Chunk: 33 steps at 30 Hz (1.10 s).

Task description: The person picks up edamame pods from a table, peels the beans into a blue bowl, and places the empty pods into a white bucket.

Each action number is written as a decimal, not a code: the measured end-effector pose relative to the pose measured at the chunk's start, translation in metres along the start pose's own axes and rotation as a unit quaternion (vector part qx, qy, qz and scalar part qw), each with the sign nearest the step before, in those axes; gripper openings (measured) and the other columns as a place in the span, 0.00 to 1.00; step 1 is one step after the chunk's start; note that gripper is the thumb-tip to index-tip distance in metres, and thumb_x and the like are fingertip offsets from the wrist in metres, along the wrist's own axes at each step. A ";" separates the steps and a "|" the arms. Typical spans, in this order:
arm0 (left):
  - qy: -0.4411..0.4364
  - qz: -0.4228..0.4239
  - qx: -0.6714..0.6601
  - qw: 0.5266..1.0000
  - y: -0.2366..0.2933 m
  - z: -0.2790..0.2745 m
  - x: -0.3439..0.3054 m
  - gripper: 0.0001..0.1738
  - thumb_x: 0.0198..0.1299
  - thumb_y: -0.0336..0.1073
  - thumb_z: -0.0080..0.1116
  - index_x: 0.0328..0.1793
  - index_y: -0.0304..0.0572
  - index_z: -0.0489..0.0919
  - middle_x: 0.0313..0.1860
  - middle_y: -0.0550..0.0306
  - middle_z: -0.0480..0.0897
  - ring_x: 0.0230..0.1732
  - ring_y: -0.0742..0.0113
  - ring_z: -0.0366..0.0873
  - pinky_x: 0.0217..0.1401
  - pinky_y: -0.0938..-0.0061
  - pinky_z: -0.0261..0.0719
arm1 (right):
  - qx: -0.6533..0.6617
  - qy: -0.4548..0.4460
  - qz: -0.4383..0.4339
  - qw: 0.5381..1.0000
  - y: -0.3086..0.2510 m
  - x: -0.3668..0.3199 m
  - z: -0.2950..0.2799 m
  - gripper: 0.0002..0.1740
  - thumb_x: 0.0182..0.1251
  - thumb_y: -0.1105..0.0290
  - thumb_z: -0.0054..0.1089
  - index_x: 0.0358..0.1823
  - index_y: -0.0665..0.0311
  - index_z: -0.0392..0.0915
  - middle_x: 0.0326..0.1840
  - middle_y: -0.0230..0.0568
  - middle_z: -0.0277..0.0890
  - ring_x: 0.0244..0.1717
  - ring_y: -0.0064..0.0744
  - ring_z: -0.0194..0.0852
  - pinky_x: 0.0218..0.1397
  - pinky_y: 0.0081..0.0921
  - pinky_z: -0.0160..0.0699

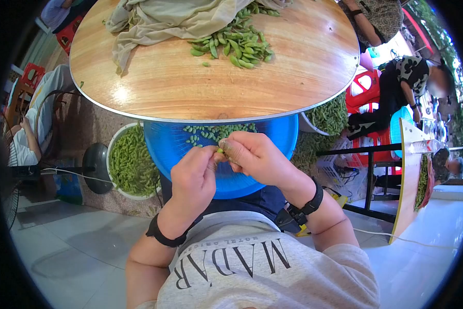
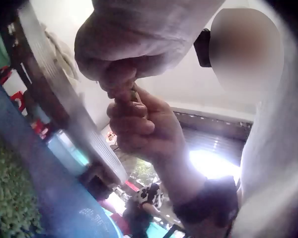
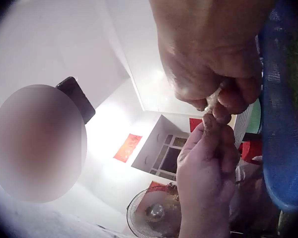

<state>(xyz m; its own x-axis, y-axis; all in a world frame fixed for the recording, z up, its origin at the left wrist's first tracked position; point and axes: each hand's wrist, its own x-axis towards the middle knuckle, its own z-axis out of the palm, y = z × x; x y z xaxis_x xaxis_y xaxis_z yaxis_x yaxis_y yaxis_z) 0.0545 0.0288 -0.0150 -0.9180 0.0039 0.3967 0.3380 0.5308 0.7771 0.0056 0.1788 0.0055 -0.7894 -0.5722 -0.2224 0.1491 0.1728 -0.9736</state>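
Over the blue basin (image 1: 162,149), my two hands meet fingertip to fingertip at a green soybean pod (image 1: 220,151). My right hand (image 1: 259,157) pinches the pod between thumb and curled fingers. From the other side, my left hand (image 1: 191,177) pinches its near end. In the right wrist view a pale piece of the pod (image 3: 214,99) shows between the fingers; most of it is hidden. Shelled green beans (image 1: 216,132) lie in the basin below the hands, partly covered by the table edge.
A round wooden table (image 1: 164,87) juts over the basin, bearing a heap of pods (image 1: 241,49) and a beige cloth (image 1: 175,20). A white tub (image 1: 111,175) of pods stands left, more pods (image 1: 326,116) right. A person (image 1: 404,87) bends at the right; a fan (image 3: 154,210) stands left.
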 end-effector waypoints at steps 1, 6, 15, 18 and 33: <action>-0.028 -0.120 -0.103 0.987 0.001 -0.002 0.001 0.03 0.54 0.25 0.55 0.34 0.35 0.76 0.21 0.56 0.74 0.19 0.66 0.71 0.20 0.76 0.67 | -0.005 0.001 -0.001 1.000 0.001 0.000 0.000 0.18 0.69 0.60 0.42 0.28 0.66 0.73 0.16 0.28 0.64 0.17 0.13 0.57 0.19 0.13 0.57; -0.118 -0.367 -0.384 0.839 -0.006 -0.012 0.002 0.06 0.60 0.32 0.53 0.34 0.36 0.77 0.19 0.64 0.74 0.18 0.83 0.66 0.17 0.86 0.61 | -0.110 -0.036 -0.039 0.992 0.008 0.001 -0.013 0.13 0.63 0.63 0.53 0.28 0.66 0.74 0.17 0.28 0.65 0.19 0.16 0.58 0.22 0.16 0.58; -0.140 -0.383 -0.492 0.769 -0.009 -0.010 -0.001 0.05 0.56 0.30 0.57 0.30 0.36 0.76 0.18 0.60 0.75 0.14 0.82 0.64 0.11 0.89 0.54 | -0.074 -0.074 -0.111 0.988 0.004 0.005 -0.020 0.12 0.50 0.65 0.67 0.30 0.64 0.75 0.23 0.32 0.71 0.25 0.19 0.65 0.29 0.18 0.64; -0.167 -0.411 -0.562 0.698 -0.012 -0.012 0.001 0.06 0.57 0.30 0.55 0.29 0.35 0.75 0.19 0.57 0.76 0.11 0.80 0.64 0.10 0.89 0.55 | -0.025 -0.104 -0.108 0.988 0.012 0.010 -0.024 0.11 0.50 0.67 0.67 0.30 0.64 0.76 0.23 0.30 0.71 0.26 0.16 0.65 0.30 0.16 0.64; -0.152 -0.379 -0.464 0.787 -0.018 -0.006 0.004 0.08 0.58 0.33 0.53 0.29 0.38 0.73 0.18 0.61 0.74 0.14 0.82 0.63 0.13 0.88 0.54 | -0.064 -0.095 -0.157 0.981 0.014 0.023 -0.031 0.08 0.50 0.69 0.61 0.32 0.65 0.78 0.26 0.39 0.73 0.27 0.26 0.71 0.31 0.22 0.68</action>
<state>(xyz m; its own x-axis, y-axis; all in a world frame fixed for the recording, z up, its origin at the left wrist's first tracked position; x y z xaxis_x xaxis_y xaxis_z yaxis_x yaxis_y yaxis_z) 0.0457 0.0135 -0.0245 -0.8888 0.2607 -0.3768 -0.4523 -0.3677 0.8125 -0.0291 0.1923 -0.0117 -0.6574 -0.7504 0.0692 -0.1693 0.0576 -0.9839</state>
